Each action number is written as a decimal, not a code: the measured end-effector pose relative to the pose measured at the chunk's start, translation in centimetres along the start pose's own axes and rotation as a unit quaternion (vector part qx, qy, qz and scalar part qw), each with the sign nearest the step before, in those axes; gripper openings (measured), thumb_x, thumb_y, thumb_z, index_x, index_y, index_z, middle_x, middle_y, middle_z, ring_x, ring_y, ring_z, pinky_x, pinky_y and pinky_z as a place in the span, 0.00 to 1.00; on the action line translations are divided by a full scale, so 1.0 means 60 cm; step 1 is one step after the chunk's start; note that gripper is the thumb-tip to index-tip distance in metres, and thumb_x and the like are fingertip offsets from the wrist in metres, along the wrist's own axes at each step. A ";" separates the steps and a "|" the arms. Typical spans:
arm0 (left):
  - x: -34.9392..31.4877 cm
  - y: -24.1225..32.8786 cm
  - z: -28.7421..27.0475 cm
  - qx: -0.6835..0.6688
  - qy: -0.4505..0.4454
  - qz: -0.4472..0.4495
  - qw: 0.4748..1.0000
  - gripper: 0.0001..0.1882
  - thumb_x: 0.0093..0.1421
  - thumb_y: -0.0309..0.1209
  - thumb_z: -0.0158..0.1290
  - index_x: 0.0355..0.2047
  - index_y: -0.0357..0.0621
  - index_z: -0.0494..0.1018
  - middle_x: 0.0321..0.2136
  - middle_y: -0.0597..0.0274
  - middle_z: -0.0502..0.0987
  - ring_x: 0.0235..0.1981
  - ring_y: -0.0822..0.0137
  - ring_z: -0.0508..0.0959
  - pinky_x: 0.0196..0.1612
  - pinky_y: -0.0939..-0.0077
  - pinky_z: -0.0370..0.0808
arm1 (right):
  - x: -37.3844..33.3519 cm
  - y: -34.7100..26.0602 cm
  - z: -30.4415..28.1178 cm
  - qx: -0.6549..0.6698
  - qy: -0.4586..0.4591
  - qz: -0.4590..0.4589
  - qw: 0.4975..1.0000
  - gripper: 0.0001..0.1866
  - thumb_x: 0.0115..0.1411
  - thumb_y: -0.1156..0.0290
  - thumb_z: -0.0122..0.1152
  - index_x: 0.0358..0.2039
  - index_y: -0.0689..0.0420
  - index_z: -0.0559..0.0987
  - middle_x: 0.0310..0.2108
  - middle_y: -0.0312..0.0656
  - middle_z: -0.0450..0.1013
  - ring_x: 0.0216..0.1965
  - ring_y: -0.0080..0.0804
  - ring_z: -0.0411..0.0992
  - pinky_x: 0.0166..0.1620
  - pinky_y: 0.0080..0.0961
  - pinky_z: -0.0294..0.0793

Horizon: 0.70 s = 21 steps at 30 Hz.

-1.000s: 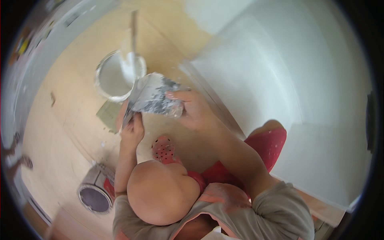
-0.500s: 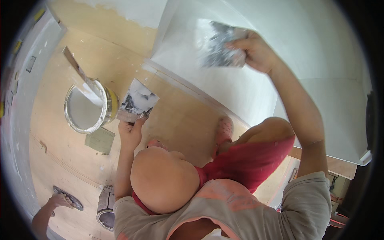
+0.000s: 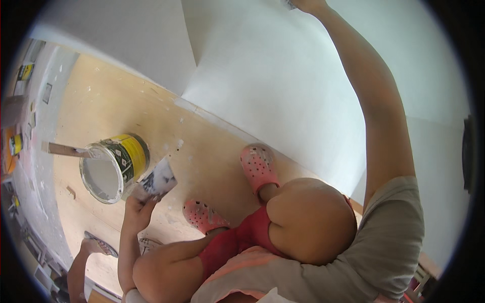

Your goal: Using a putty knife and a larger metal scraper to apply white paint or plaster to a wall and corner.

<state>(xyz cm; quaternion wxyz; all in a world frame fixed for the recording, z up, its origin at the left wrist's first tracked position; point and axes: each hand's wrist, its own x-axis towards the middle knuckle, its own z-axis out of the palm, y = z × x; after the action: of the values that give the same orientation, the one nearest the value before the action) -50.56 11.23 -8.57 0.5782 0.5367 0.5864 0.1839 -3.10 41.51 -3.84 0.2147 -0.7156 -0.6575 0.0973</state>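
In my left hand [image 3: 138,211], closed round its lower edge, is a flat putty scraper [image 3: 160,180] smeared with white and dark grey filler. Just beyond that hand stands an open tin [image 3: 134,154] with a yellow and dark green side, holding pale filler. A flat wooden stick [image 3: 69,150] leans out over its rim. My right arm stretches far up along the white wall panel [image 3: 283,96]. At the top edge of the picture my right hand [image 3: 309,4] grips a second putty scraper [image 3: 288,4], of which only a corner shows.
My feet in pink clogs [image 3: 258,162] are on the light wooden floor [image 3: 108,91], close to the wall's foot. Another person's sandalled foot [image 3: 96,246] is at lower left. Tins and other items line the far left, including a yellow-banded tin [image 3: 16,144].
My right hand with its scraper has gone up the wall, nearly out of view. My left hand and its scraper appear lower and further left, nearer the tin. The whole view has shifted.
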 end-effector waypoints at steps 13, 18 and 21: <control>-0.073 0.027 0.036 -0.096 0.225 -0.224 0.943 0.11 0.45 0.18 0.47 0.32 0.30 0.69 0.25 0.55 0.74 0.23 0.69 0.74 0.28 0.80 0.71 | 0.213 0.149 0.184 -0.172 -0.025 -0.018 0.985 0.16 0.46 0.74 0.48 0.36 0.52 0.77 0.37 0.48 0.71 0.43 0.44 0.67 0.45 0.33 0.67; -0.053 0.022 0.037 -0.086 0.179 -0.236 0.951 0.11 0.46 0.18 0.46 0.32 0.30 0.69 0.26 0.55 0.74 0.23 0.70 0.74 0.28 0.80 0.71 | 0.270 0.213 0.218 -0.190 -0.053 -0.021 0.980 0.17 0.44 0.76 0.46 0.35 0.55 0.76 0.39 0.48 0.70 0.43 0.45 0.67 0.45 0.34 0.67; -0.042 0.034 0.038 -0.106 0.178 -0.229 0.951 0.11 0.45 0.18 0.46 0.33 0.30 0.69 0.26 0.56 0.74 0.24 0.70 0.74 0.28 0.80 0.72 | 0.284 0.215 0.223 -0.324 -0.077 -0.134 0.933 0.16 0.44 0.75 0.46 0.34 0.56 0.77 0.36 0.49 0.71 0.41 0.47 0.68 0.43 0.36 0.68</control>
<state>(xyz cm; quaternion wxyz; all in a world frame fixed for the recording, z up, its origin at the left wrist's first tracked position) -48.31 8.89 -6.23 0.5443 0.2825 0.7641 0.2000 4.85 60.07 -18.93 -0.0688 -0.6415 -0.7580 -0.0961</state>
